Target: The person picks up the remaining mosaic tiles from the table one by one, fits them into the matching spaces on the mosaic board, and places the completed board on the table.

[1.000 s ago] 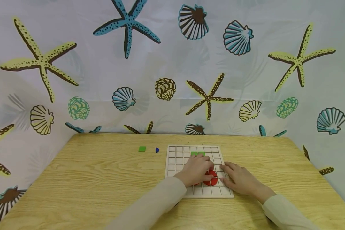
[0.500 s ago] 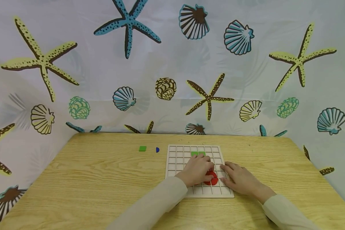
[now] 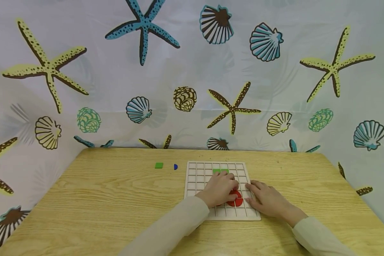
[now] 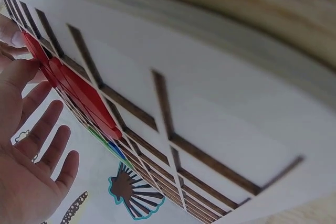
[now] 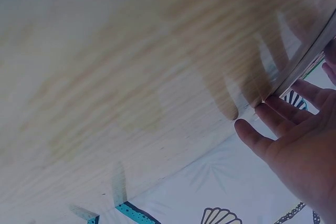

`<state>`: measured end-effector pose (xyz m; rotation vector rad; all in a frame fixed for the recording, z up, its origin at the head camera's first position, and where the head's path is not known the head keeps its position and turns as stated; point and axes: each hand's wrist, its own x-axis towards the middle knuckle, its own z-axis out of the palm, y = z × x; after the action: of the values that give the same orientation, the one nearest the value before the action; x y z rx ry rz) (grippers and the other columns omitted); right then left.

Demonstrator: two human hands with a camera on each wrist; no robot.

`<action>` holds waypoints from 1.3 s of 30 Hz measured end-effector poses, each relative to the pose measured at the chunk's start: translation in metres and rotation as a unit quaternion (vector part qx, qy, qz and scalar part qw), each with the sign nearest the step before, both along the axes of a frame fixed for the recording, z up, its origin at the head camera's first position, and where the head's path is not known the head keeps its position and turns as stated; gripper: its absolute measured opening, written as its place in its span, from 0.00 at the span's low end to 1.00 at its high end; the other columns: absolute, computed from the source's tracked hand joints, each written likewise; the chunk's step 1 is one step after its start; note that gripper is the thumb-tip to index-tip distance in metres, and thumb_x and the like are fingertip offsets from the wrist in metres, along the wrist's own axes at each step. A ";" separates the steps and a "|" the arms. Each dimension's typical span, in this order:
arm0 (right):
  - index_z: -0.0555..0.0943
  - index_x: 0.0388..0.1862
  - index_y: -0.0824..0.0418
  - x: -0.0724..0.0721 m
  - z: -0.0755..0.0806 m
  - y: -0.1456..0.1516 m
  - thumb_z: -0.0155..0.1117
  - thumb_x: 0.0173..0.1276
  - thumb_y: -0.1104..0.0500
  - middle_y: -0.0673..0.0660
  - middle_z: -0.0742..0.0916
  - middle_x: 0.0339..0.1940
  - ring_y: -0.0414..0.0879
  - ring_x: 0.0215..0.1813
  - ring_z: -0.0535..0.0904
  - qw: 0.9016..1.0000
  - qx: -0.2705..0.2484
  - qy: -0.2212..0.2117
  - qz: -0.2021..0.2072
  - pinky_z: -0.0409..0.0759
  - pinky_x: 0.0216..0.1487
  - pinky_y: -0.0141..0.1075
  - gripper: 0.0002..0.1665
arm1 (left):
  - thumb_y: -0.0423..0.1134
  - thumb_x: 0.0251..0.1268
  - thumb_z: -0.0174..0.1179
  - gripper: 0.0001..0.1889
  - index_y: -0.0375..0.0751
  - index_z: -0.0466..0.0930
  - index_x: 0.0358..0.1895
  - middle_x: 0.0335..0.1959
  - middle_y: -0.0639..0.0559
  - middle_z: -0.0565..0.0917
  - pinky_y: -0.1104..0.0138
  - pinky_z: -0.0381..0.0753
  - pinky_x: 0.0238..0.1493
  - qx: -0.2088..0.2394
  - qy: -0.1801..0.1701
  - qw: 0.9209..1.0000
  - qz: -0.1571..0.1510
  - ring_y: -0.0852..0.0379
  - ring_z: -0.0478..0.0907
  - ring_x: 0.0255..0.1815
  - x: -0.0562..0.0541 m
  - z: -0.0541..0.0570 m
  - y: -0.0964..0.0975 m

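Note:
A white grid board (image 3: 192,177) with dark grooves lies on the table. My left hand (image 3: 219,188) arches over its middle, and in the left wrist view the thumb (image 4: 21,72) touches the red pieces (image 4: 79,90) while the other fingers spread loosely. Rounded red pieces (image 3: 238,201) on the board form a round patch, partly covered by that hand. Beyond its fingertips, green squares (image 3: 224,171) sit in the grid. A blue piece (image 4: 116,150) shows on the board in the left wrist view. My right hand (image 3: 268,201) rests at the board's right edge, fingers extended against it.
A loose green square (image 3: 159,165) and a small blue half-round piece (image 3: 175,166) lie on the wooden table (image 3: 115,199) left of the board. Behind the table hangs a white curtain (image 3: 166,71) printed with starfish and shells.
My left fingers and thumb shift only slightly at the red pieces, which now look closer together as a round patch. The right hand stays at the board's edge.

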<state>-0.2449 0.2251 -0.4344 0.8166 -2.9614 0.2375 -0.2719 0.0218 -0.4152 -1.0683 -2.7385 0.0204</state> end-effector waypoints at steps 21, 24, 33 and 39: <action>0.69 0.62 0.61 0.002 0.002 0.000 0.51 0.68 0.46 0.65 0.72 0.62 0.61 0.61 0.70 1.000 -0.003 0.002 0.002 0.70 0.53 0.58 0.29 | 0.53 0.59 0.57 0.11 0.61 0.81 0.43 0.43 0.59 0.79 0.63 0.70 0.49 -0.003 -0.015 1.000 -0.008 0.58 0.71 0.47 0.003 0.003 0.001; 0.69 0.62 0.61 0.002 0.002 -0.001 0.51 0.68 0.46 0.65 0.72 0.62 0.60 0.61 0.70 1.000 0.002 0.000 -0.001 0.70 0.54 0.57 0.29 | 0.54 0.59 0.57 0.11 0.61 0.81 0.43 0.44 0.59 0.79 0.63 0.70 0.49 -0.008 -0.014 1.000 -0.011 0.58 0.71 0.48 0.004 0.004 0.000; 0.69 0.62 0.61 0.001 0.002 -0.001 0.51 0.68 0.47 0.65 0.72 0.62 0.60 0.61 0.70 1.000 0.003 0.002 0.003 0.70 0.53 0.57 0.29 | 0.53 0.59 0.57 0.10 0.60 0.82 0.42 0.43 0.58 0.79 0.62 0.71 0.50 -0.005 -0.011 1.000 -0.022 0.58 0.71 0.48 0.005 0.007 -0.003; 0.69 0.62 0.61 0.001 0.002 -0.001 0.51 0.68 0.47 0.65 0.72 0.61 0.61 0.61 0.70 1.000 0.002 0.006 0.004 0.70 0.53 0.57 0.29 | 0.53 0.59 0.57 0.11 0.60 0.81 0.43 0.45 0.58 0.79 0.61 0.70 0.54 -0.007 -0.011 1.000 -0.020 0.57 0.71 0.51 0.003 0.007 -0.007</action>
<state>-0.2437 0.2244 -0.4324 0.8272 -2.9491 0.2275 -0.2685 0.0149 -0.4085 -1.1321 -2.7408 0.0205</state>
